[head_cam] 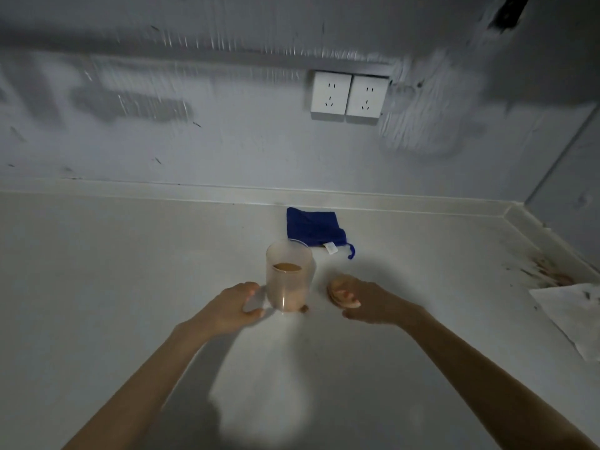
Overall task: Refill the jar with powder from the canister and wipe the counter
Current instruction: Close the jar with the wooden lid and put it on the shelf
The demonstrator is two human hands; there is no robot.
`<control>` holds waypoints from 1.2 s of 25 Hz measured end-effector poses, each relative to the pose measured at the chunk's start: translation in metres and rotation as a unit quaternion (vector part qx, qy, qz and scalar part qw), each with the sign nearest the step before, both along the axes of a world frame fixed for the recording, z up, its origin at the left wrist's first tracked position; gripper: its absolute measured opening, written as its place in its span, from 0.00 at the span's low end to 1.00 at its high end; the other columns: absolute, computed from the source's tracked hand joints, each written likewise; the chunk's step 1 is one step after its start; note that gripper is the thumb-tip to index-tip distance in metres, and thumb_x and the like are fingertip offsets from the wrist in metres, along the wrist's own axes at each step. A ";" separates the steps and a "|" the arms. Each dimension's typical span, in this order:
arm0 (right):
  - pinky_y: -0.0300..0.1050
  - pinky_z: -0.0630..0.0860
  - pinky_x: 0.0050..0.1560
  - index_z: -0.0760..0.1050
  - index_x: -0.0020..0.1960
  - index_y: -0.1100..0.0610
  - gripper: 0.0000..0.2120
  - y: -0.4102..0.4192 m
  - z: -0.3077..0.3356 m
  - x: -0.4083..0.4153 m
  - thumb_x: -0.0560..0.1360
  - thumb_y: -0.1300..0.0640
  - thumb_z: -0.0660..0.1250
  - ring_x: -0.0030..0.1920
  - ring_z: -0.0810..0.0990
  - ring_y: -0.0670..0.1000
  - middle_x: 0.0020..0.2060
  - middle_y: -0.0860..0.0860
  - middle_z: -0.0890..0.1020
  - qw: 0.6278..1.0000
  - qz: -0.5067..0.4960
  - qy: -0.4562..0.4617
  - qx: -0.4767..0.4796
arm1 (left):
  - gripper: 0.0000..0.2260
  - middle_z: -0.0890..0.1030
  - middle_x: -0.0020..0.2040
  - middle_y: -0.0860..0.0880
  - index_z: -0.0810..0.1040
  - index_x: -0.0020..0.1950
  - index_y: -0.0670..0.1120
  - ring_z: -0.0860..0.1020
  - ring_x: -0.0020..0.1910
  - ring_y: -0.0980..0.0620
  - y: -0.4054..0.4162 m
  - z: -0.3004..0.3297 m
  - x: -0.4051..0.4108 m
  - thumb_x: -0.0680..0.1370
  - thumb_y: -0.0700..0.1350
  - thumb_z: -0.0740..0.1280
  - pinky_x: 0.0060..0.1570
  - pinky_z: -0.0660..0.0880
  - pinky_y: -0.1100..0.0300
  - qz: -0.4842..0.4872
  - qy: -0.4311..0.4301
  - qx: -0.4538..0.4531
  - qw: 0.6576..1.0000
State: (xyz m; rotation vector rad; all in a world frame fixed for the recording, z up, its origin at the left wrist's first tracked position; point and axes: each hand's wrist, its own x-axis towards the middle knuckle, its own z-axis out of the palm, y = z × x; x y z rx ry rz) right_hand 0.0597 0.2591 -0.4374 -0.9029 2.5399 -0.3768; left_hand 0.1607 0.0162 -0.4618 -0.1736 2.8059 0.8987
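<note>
A clear jar (288, 277) stands upright on the white counter (130, 271), with brown powder inside and no lid on it. My left hand (234, 306) is just left of the jar, fingers apart, thumb near its base; I cannot tell if it touches. My right hand (363, 303) rests to the jar's right with its fingers on a round wooden lid (337, 292) that lies on the counter. A folded blue cloth (313, 228) lies behind the jar near the wall. No canister is in view.
White paper (571, 316) lies at the right edge of the counter. Brown stains (548, 271) mark the counter near the right corner. Two wall sockets (349, 95) sit above the cloth. A small brown speck (304, 308) lies at the jar's base.
</note>
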 end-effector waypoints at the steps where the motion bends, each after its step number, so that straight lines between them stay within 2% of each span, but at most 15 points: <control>1: 0.39 0.68 0.54 0.64 0.65 0.60 0.21 -0.006 -0.005 -0.012 0.74 0.58 0.63 0.58 0.73 0.54 0.61 0.53 0.72 1.000 -0.009 0.010 0.009 | 0.36 0.66 0.71 0.43 0.59 0.71 0.42 0.66 0.68 0.47 -0.006 -0.002 -0.011 0.69 0.60 0.62 0.65 0.63 0.58 0.000 0.001 0.002 1.000; 3: 0.44 0.71 0.56 0.59 0.69 0.56 0.30 -0.015 -0.020 -0.032 0.72 0.51 0.67 0.59 0.74 0.57 0.63 0.58 0.71 0.998 -0.046 0.007 0.035 | 0.35 0.62 0.73 0.43 0.55 0.72 0.42 0.64 0.70 0.47 -0.013 -0.003 -0.029 0.73 0.54 0.67 0.68 0.62 0.54 0.010 0.022 0.026 0.999; 5: 0.53 0.66 0.64 0.50 0.72 0.49 0.39 -0.021 -0.028 -0.045 0.70 0.47 0.69 0.66 0.64 0.60 0.68 0.59 0.61 0.994 -0.082 -0.005 0.068 | 0.36 0.63 0.72 0.44 0.55 0.72 0.43 0.65 0.69 0.46 -0.014 -0.002 -0.047 0.71 0.50 0.70 0.67 0.64 0.52 0.019 0.045 0.076 0.996; 7: 0.58 0.60 0.68 0.45 0.72 0.46 0.42 -0.023 -0.036 -0.053 0.69 0.47 0.70 0.70 0.55 0.62 0.71 0.58 0.52 0.991 -0.098 -0.016 0.090 | 0.37 0.65 0.71 0.46 0.54 0.72 0.45 0.66 0.68 0.47 -0.009 0.001 -0.059 0.70 0.46 0.71 0.66 0.66 0.51 0.024 0.055 0.142 0.988; 9: 0.59 0.57 0.69 0.42 0.72 0.45 0.45 -0.027 -0.042 -0.060 0.69 0.48 0.70 0.71 0.51 0.63 0.72 0.59 0.48 0.990 -0.097 -0.018 0.102 | 0.38 0.65 0.66 0.51 0.51 0.72 0.46 0.66 0.65 0.51 -0.004 0.000 -0.067 0.70 0.44 0.72 0.64 0.66 0.54 0.022 0.049 0.208 0.977; 12: 0.59 0.58 0.68 0.42 0.72 0.45 0.45 -0.034 -0.051 -0.074 0.68 0.48 0.70 0.70 0.54 0.63 0.71 0.59 0.51 0.988 -0.089 -0.019 0.125 | 0.38 0.65 0.60 0.56 0.52 0.70 0.50 0.65 0.62 0.54 0.002 -0.007 -0.073 0.68 0.39 0.72 0.58 0.67 0.61 0.030 0.050 0.291 0.955; 14: 0.58 0.61 0.66 0.44 0.72 0.45 0.43 -0.035 -0.055 -0.078 0.69 0.47 0.70 0.68 0.57 0.62 0.70 0.59 0.55 0.987 -0.063 -0.009 0.147 | 0.37 0.65 0.57 0.61 0.55 0.67 0.52 0.66 0.59 0.57 0.005 -0.016 -0.075 0.67 0.36 0.73 0.54 0.68 0.71 0.035 0.064 0.321 0.944; 16: 0.58 0.61 0.66 0.46 0.72 0.43 0.41 -0.036 -0.058 -0.083 0.68 0.45 0.69 0.67 0.58 0.62 0.68 0.59 0.57 0.985 -0.044 0.001 0.164 | 0.37 0.64 0.56 0.64 0.56 0.67 0.49 0.66 0.57 0.60 0.006 -0.022 -0.079 0.65 0.34 0.74 0.48 0.69 0.79 0.040 0.077 0.331 0.939; 18: 0.59 0.61 0.66 0.47 0.71 0.41 0.40 -0.035 -0.059 -0.086 0.68 0.44 0.68 0.67 0.58 0.62 0.67 0.59 0.57 0.986 -0.049 -0.001 0.159 | 0.38 0.64 0.55 0.64 0.56 0.68 0.46 0.67 0.57 0.59 0.006 -0.025 -0.082 0.65 0.34 0.74 0.48 0.69 0.79 0.039 0.076 0.341 0.936; 21: 0.60 0.62 0.66 0.49 0.71 0.41 0.37 -0.036 -0.051 -0.090 0.70 0.44 0.67 0.66 0.58 0.62 0.67 0.59 0.58 0.993 -0.083 -0.017 0.084 | 0.40 0.66 0.56 0.63 0.56 0.66 0.50 0.68 0.59 0.56 0.003 -0.029 -0.084 0.62 0.40 0.77 0.56 0.69 0.66 0.030 0.065 0.338 0.939; 23: 0.60 0.63 0.66 0.51 0.71 0.45 0.35 -0.039 -0.039 -0.093 0.71 0.47 0.67 0.66 0.61 0.64 0.67 0.61 0.61 0.994 -0.109 -0.029 0.005 | 0.43 0.66 0.57 0.63 0.56 0.67 0.51 0.68 0.59 0.57 0.002 -0.030 -0.085 0.59 0.47 0.77 0.58 0.68 0.61 0.030 0.058 0.334 0.940; 26: 0.55 0.70 0.61 0.61 0.69 0.50 0.28 -0.044 -0.014 -0.098 0.72 0.50 0.66 0.61 0.70 0.61 0.63 0.61 0.70 0.984 -0.126 -0.023 -0.123 | 0.42 0.65 0.57 0.63 0.54 0.68 0.49 0.68 0.59 0.56 0.002 -0.031 -0.084 0.61 0.44 0.75 0.58 0.67 0.59 0.031 0.054 0.331 0.941; 28: 0.48 0.73 0.54 0.65 0.66 0.51 0.21 -0.049 0.008 -0.096 0.74 0.54 0.65 0.56 0.73 0.56 0.56 0.55 0.73 0.956 -0.156 -0.051 -0.242 | 0.41 0.65 0.56 0.63 0.54 0.69 0.49 0.67 0.59 0.55 0.002 -0.032 -0.084 0.65 0.40 0.75 0.58 0.67 0.58 0.032 0.054 0.331 0.942; 30: 0.44 0.74 0.48 0.68 0.62 0.52 0.16 -0.055 0.029 -0.090 0.75 0.55 0.63 0.52 0.74 0.53 0.49 0.52 0.74 0.905 -0.178 -0.115 -0.369 | 0.39 0.65 0.55 0.63 0.53 0.69 0.49 0.67 0.60 0.53 0.003 -0.033 -0.085 0.66 0.38 0.74 0.58 0.67 0.58 0.033 0.053 0.332 0.941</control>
